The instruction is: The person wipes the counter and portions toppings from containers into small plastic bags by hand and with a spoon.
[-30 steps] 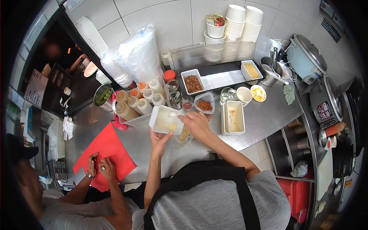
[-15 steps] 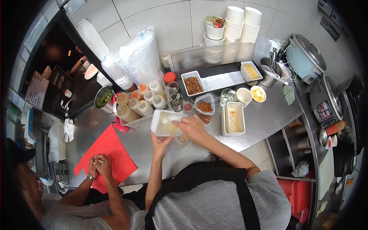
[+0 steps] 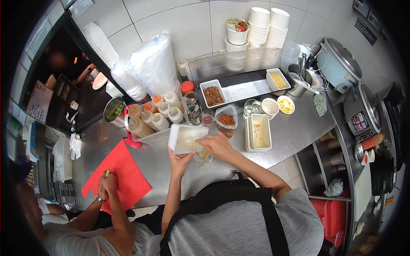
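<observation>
My left hand [image 3: 181,160] grips a white rectangular tub [image 3: 176,138] by its near edge and holds it tilted above the counter. A little pale yellow, crumbly food [image 3: 188,141] lies inside the tub. My right hand [image 3: 215,146] reaches in over the tub's right side, fingers drawn together. What those fingers hold, if anything, I cannot make out. Below my right hand, partly hidden, is a clear container [image 3: 204,158] with yellowish bits in it. Just beyond stands an open plastic bag of orange-brown crumbly food [image 3: 226,120].
Sauce bottles [image 3: 160,121] fill a white basket behind the tub. To the right are a cream rectangular container [image 3: 259,133], a cup [image 3: 270,107] and a small bowl [image 3: 286,104]. At left, a co-worker's hands [image 3: 106,184] rest over a red sheet [image 3: 128,170].
My right hand's fingers have shifted slightly inside the tub, which stays nearly in place. The co-worker's hands have moved a little up and left over the red sheet.
</observation>
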The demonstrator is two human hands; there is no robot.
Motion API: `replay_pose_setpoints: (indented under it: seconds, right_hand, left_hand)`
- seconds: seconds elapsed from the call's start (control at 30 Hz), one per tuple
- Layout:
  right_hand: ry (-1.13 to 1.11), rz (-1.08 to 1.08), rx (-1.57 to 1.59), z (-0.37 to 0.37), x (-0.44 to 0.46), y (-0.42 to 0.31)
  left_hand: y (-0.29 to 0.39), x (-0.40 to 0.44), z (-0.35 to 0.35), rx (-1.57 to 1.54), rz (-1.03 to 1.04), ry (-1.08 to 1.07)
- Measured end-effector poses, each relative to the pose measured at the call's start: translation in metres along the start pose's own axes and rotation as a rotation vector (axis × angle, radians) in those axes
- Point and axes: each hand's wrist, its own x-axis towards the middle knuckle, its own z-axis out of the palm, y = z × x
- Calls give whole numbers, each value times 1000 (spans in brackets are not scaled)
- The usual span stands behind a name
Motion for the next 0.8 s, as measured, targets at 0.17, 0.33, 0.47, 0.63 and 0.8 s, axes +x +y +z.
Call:
replay_pose_setpoints:
  seconds: [0.17,0.33,0.47,0.63,0.8]
  right_hand:
    - [160,19,-30,10,-12,15]
    - [90,12,64,8,-12,4]
    - [6,-45,-102,11,-7,-6]
    - [-54,-33,-69,2,-17,3]
    - [-36,-8,-99,12,-14,3]
  left_hand:
    - [2,-3,7,39,28,-14]
    - [5,-4,10,191,119,-37]
    - [3,-5,3,293,186,-71]
    - [12,-5,-4,368,190,-95]
    - [22,-8,4,489,116,-98]
